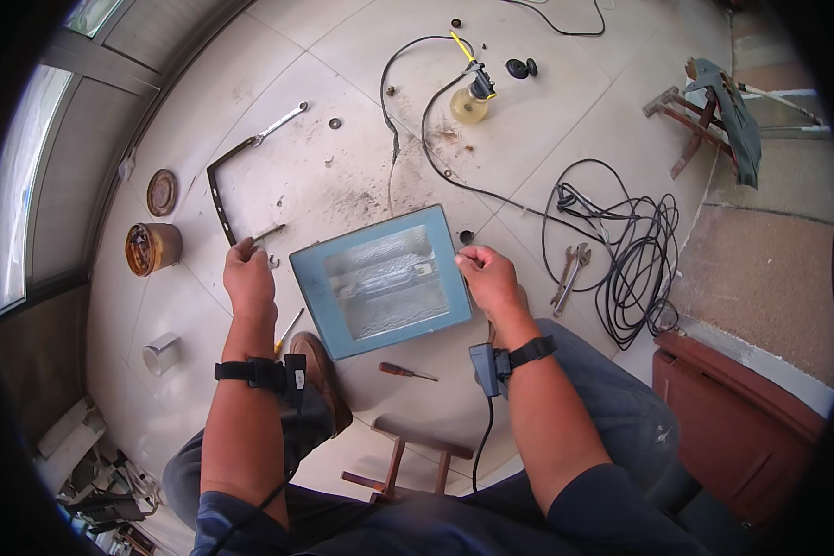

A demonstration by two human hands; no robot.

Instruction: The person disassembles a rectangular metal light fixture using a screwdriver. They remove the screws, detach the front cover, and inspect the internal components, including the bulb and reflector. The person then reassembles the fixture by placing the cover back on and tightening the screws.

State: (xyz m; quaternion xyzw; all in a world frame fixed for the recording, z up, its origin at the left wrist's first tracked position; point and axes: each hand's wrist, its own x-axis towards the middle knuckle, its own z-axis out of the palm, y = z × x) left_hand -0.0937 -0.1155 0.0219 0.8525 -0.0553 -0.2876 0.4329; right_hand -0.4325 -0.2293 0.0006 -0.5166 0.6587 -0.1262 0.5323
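A blue-framed floodlight (383,281) lies glass up before me, its reflector and lamp tube showing through the pane. My left hand (249,274) is closed around the near corner of a dark slotted U-shaped metal bracket (217,201), left of the light. Against the bracket's far end lies a combination wrench (281,124). At the floodlight's right edge is my right hand (490,278), thumb and forefinger drawn together; whether they grip the frame or something small is hidden. A black round cap (466,237) rests just beyond those fingers.
Two screwdrivers (409,372) (290,330) lie near my shoe. Leftward stand a rusty tin (153,249) and a tape roll (161,354). A spray bottle (470,103) is beyond. On the right are coiled black cable (639,264), wrenches (570,278) and a folding stool (702,125).
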